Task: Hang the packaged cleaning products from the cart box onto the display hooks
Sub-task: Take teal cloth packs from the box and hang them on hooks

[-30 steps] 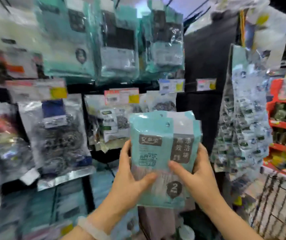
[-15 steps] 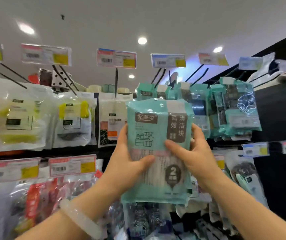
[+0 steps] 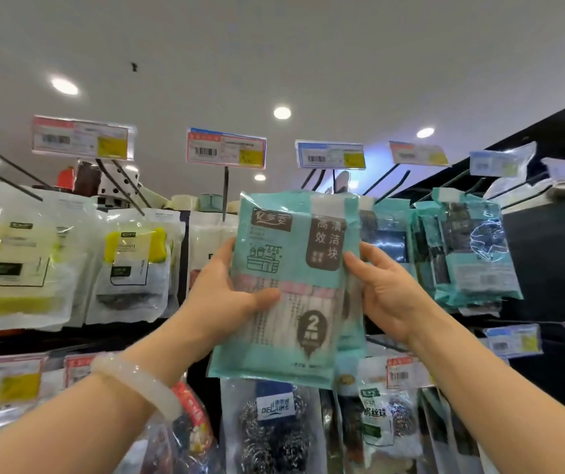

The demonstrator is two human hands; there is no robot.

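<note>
Glossy teal plastic packet (image 3: 288,285); shiny steel-wool scourers (image 3: 274,436) bagged in clear film.

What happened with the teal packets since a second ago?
Both hands carried the teal packets up from the lower shelf rows to the top row of hooks, near matching teal packs. The left hand and right hand kept the same grip; nothing was let go.

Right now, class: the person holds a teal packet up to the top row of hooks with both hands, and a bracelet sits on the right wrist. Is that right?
Not quite. In the head view the bracelet is on the left wrist, not the right. The rest stands: the left hand and right hand hold the teal packet up at the top row of hooks.
</note>
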